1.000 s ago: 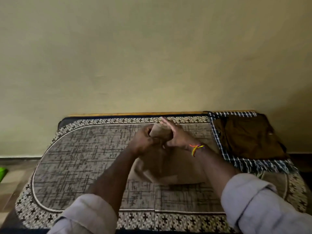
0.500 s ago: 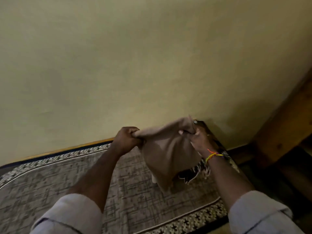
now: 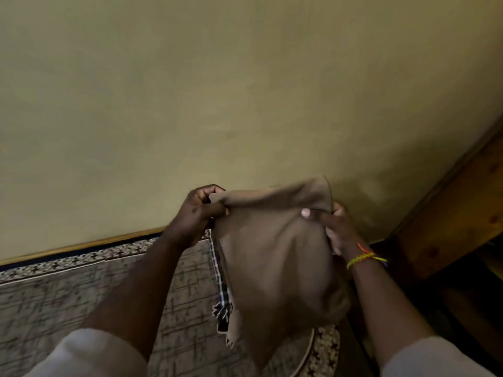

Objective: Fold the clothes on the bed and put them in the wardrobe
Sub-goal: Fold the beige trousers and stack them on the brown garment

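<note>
Holding item: one brown garment (image 3: 275, 257), partly folded, raised clear of the bed (image 3: 81, 289) and hanging between the two hands.

Left hand (image 3: 200, 213): closed, fingers curled over, pinching the upper left corner of the cloth. Right hand (image 3: 333, 229): closed on the upper right corner, thumb pressed on the front face; thread bracelet (image 3: 363, 258) at the wrist just below it.

Condition of garment: top edge slack between the hands and bunched at the right corner; body sags below the hands in a loose pouch, lower end near the bed cover.

Adjacent item: checked cloth (image 3: 221, 289), fringed edge showing just below and behind the left hand, close against the hanging garment; contact cannot be told. Wooden furniture (image 3: 457, 213), to the right of the right hand, dark gap beneath; whether this is the wardrobe cannot be told.

Risks, as judged:
- Fold opening. Cause: only two corner pinches hold layered cloth; inner layers may slide out and drop.
- Uneven crease. Cause: slack, bunched top edge.
- Snagging the checked cloth. Cause: its fringe lies just beside the hanging edge and could be dragged along.
- Brushing the floor gap right of the bed. Cause: low hem during the carry.
</note>
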